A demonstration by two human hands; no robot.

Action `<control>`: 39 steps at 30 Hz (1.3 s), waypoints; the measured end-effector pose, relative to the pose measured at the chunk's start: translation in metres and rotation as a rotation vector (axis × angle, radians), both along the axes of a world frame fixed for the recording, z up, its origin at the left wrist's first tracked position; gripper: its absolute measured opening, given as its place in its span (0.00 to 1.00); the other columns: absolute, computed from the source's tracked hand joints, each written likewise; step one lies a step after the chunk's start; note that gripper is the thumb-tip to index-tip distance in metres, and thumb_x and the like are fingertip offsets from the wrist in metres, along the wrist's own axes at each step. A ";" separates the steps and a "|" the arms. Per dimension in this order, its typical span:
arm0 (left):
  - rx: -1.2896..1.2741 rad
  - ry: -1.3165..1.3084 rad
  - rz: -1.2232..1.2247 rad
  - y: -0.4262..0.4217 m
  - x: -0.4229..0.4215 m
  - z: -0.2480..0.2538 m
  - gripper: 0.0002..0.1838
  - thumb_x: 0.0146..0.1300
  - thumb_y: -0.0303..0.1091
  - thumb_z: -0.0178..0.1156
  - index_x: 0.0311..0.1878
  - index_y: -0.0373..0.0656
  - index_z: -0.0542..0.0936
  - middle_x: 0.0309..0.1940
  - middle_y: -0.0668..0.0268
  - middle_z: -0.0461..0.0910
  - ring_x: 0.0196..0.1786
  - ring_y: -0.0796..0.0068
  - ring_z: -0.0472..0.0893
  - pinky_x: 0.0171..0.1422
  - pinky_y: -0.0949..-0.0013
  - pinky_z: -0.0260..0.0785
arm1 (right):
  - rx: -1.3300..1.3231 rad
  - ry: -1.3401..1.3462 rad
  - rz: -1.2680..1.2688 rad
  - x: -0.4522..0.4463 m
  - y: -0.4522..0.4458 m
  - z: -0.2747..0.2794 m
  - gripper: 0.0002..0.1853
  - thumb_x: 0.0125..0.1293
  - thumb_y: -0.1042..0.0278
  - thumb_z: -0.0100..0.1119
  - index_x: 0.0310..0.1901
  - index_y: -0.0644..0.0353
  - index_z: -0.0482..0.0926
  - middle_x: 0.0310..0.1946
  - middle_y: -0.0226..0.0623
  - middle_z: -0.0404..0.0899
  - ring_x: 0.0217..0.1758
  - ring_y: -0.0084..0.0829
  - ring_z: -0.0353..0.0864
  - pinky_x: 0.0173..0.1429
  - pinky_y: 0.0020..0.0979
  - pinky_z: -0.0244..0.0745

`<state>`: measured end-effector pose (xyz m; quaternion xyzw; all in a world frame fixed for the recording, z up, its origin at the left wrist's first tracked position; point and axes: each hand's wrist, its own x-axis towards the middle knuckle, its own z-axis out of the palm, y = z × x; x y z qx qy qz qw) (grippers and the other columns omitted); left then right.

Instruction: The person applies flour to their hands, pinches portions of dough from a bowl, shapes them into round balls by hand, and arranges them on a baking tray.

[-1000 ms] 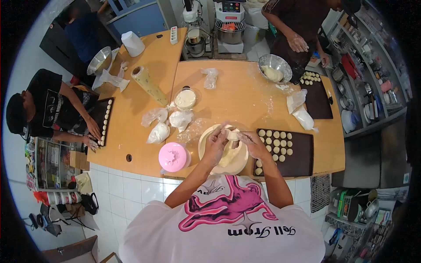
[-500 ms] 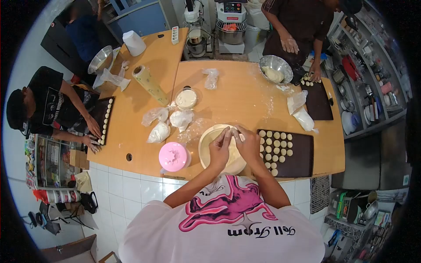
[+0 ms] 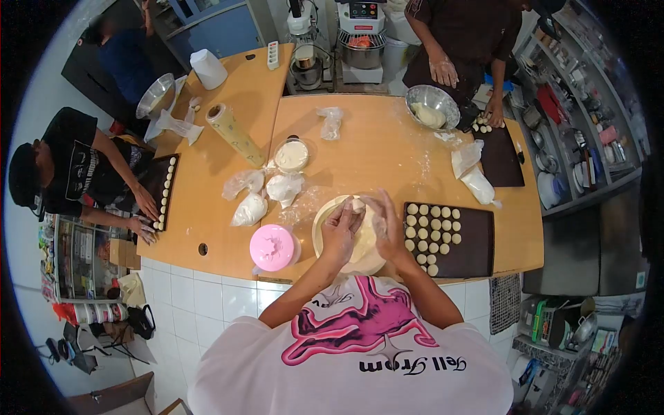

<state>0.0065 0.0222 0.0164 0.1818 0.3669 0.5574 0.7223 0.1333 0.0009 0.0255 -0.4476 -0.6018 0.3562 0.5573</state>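
Observation:
Over the cream-coloured bowl [image 3: 317,238], my left hand [image 3: 339,232] pinches a small piece of dough [image 3: 357,205] at its fingertips. My right hand [image 3: 389,232] is beside it on the right, its fingers stretched out and apart from the piece. Pale dough [image 3: 364,242] lies in the bowl, partly hidden by my hands. Just right of the bowl is a dark baking tray [image 3: 472,242] with rows of small round dough balls [image 3: 434,225] on its left part.
Left of the bowl stands a pink lidded container [image 3: 272,247]. Beyond it are flour bags [image 3: 250,209], a tub of white powder [image 3: 291,155] and a roll of plastic film [image 3: 235,135]. Co-workers handle dough at trays [image 3: 168,187] on the left and far right [image 3: 503,159].
My hands were together at the fingertips over the bowl; now the right hand has opened and moved away, and the dough piece shows in my left fingers.

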 end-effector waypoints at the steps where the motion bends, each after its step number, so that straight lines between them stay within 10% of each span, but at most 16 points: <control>1: 0.016 -0.015 -0.024 0.000 -0.002 0.001 0.18 0.72 0.34 0.53 0.60 0.33 0.73 0.48 0.62 0.80 0.51 0.74 0.80 0.59 0.69 0.75 | 0.016 0.000 -0.029 0.001 0.004 0.000 0.26 0.69 0.66 0.48 0.67 0.67 0.62 0.63 0.51 0.69 0.67 0.48 0.68 0.71 0.43 0.58; 9: 0.030 -0.043 -0.348 -0.005 0.000 -0.005 0.24 0.75 0.46 0.45 0.63 0.36 0.70 0.57 0.60 0.75 0.63 0.70 0.72 0.70 0.63 0.63 | 0.193 -0.349 -0.078 0.007 0.033 0.024 0.27 0.72 0.61 0.43 0.68 0.66 0.61 0.68 0.49 0.64 0.74 0.48 0.57 0.74 0.42 0.51; 16: 0.046 -0.344 -0.214 0.006 -0.003 0.025 0.36 0.73 0.60 0.29 0.72 0.41 0.57 0.71 0.59 0.60 0.72 0.64 0.60 0.77 0.61 0.48 | 0.057 -0.373 0.372 -0.009 0.002 0.025 0.33 0.71 0.56 0.44 0.72 0.65 0.53 0.72 0.54 0.55 0.78 0.52 0.46 0.78 0.50 0.35; 22: 0.238 -0.375 -0.352 -0.005 0.002 -0.066 0.39 0.71 0.64 0.29 0.75 0.46 0.52 0.75 0.60 0.51 0.77 0.60 0.52 0.79 0.51 0.41 | 0.079 -0.471 0.422 -0.012 -0.003 0.031 0.36 0.68 0.59 0.50 0.73 0.65 0.51 0.73 0.54 0.51 0.77 0.49 0.48 0.78 0.44 0.41; 25: 0.077 -0.570 -0.210 0.010 -0.007 0.018 0.38 0.70 0.65 0.32 0.76 0.52 0.49 0.76 0.61 0.49 0.78 0.61 0.49 0.80 0.50 0.39 | 0.147 -0.551 0.547 -0.006 -0.017 0.060 0.36 0.66 0.60 0.53 0.72 0.64 0.53 0.73 0.52 0.53 0.77 0.51 0.50 0.78 0.45 0.42; 29: 0.184 -0.588 -0.352 -0.019 0.014 0.023 0.38 0.68 0.66 0.34 0.76 0.58 0.50 0.77 0.61 0.47 0.78 0.59 0.47 0.79 0.47 0.39 | 0.192 -0.741 0.217 -0.006 0.014 0.057 0.33 0.69 0.59 0.50 0.71 0.64 0.55 0.72 0.54 0.54 0.76 0.53 0.49 0.77 0.52 0.43; 33: 0.146 -0.722 -0.311 0.001 0.000 0.010 0.38 0.67 0.67 0.37 0.76 0.59 0.52 0.76 0.61 0.48 0.78 0.59 0.46 0.79 0.44 0.39 | 0.171 -0.697 0.585 -0.014 -0.016 0.072 0.35 0.70 0.52 0.49 0.72 0.62 0.54 0.73 0.52 0.53 0.78 0.49 0.46 0.77 0.51 0.38; 38: -0.203 -1.451 -0.414 -0.022 0.014 0.015 0.38 0.67 0.67 0.34 0.76 0.60 0.50 0.76 0.62 0.49 0.78 0.58 0.48 0.78 0.46 0.42 | 0.072 -0.735 0.476 0.008 0.005 0.037 0.32 0.67 0.55 0.52 0.69 0.58 0.61 0.71 0.49 0.58 0.75 0.50 0.53 0.76 0.48 0.45; 39: -0.100 -1.256 -0.407 -0.027 0.017 0.010 0.38 0.68 0.66 0.34 0.76 0.60 0.50 0.76 0.62 0.49 0.78 0.58 0.48 0.78 0.46 0.43 | 0.040 -0.667 0.477 -0.003 0.001 0.018 0.31 0.67 0.58 0.53 0.69 0.57 0.62 0.71 0.47 0.58 0.75 0.48 0.54 0.76 0.48 0.47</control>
